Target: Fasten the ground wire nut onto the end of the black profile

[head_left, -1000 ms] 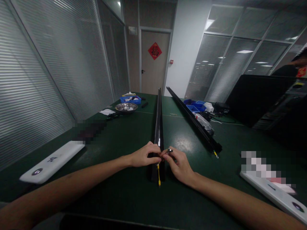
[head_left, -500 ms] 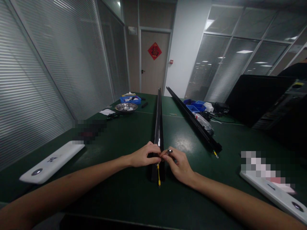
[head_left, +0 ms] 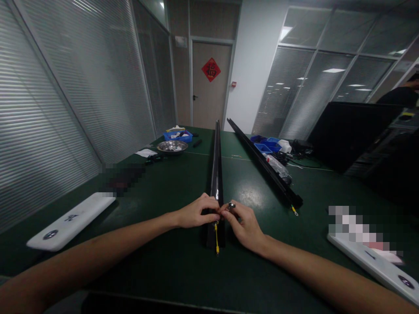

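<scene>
A long black rail (head_left: pixel 215 170) runs away from me down the middle of the green table. Over its near end my left hand (head_left: pixel 201 211) is closed, thumb and fingers pinched on something too small to make out. My right hand (head_left: pixel 242 222) meets it from the right, fingers closed, with a small shiny metal piece (head_left: pixel 231 205) showing at its index finger. What lies between the fingertips is hidden. A short yellow wire (head_left: pixel 216 239) hangs below the hands at the rail's near end.
A second black rail (head_left: pixel 265 163) lies slanted at the right, beside blue bins (head_left: pixel 271 144) and a plastic bottle (head_left: pixel 277 168). At the back left are a metal bowl (head_left: pixel 172 147) and a blue basket (head_left: pixel 178 136). White devices (head_left: pixel 72 221) flank both sides. A person (head_left: pixel 401 95) is at the far right.
Both hands hold nearly the same pose at the rail. The person at the far right has shifted further into view.
</scene>
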Demonstrator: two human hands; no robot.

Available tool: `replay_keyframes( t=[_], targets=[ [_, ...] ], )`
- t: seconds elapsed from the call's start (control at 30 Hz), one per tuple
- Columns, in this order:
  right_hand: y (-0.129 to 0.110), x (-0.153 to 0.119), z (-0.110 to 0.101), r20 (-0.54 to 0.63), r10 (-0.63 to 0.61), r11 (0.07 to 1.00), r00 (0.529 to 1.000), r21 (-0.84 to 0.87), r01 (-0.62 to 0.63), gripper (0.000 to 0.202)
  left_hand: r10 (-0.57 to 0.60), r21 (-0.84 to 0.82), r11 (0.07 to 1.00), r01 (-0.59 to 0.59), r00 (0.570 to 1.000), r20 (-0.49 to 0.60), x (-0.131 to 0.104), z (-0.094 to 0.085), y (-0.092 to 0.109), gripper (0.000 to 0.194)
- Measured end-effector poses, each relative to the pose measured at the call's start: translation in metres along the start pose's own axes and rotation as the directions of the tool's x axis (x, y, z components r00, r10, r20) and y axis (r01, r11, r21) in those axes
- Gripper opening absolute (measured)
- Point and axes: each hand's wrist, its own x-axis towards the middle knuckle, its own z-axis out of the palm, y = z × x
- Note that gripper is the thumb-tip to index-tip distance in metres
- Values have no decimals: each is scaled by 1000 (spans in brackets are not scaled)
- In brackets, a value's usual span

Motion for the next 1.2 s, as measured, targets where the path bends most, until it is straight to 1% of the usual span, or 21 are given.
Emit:
replay_keyframes(
  t=[0.23, 0.37, 0.47, 0.73, 1.0, 1.2],
  targets=[
    [-3, 1, -1, 14, -16, 1000, 1000, 17, 16, 20, -14, 1, 1000, 14, 1000, 11, -1, -2, 1, 35],
    [-3, 1, -1, 13, 18, 1000, 1000, 23, -19, 18, -14, -15, 1000, 14, 1000, 19, 0, -2, 2, 40],
    [-1, 0, -1, 17, 31, 999, 999, 13, -32, 17, -18, -17, 1000, 18, 1000, 17, 0, -2, 3, 41],
    [-1, 2, -2, 27, -6, 1000, 1000, 27, 5, 19, -20, -5, 1000, 20, 1000, 5, 0, -2, 3, 38],
    [2, -1, 0, 21, 43, 999, 999, 17, -44, 16, -15, -20, 1000, 15, 1000, 9, 1, -1, 1, 40],
    [-1, 0, -2, 26, 15, 1000, 1000, 24, -15, 19, -6, -12, 1000, 7, 1000, 12, 0, -1, 0, 39]
  ],
)
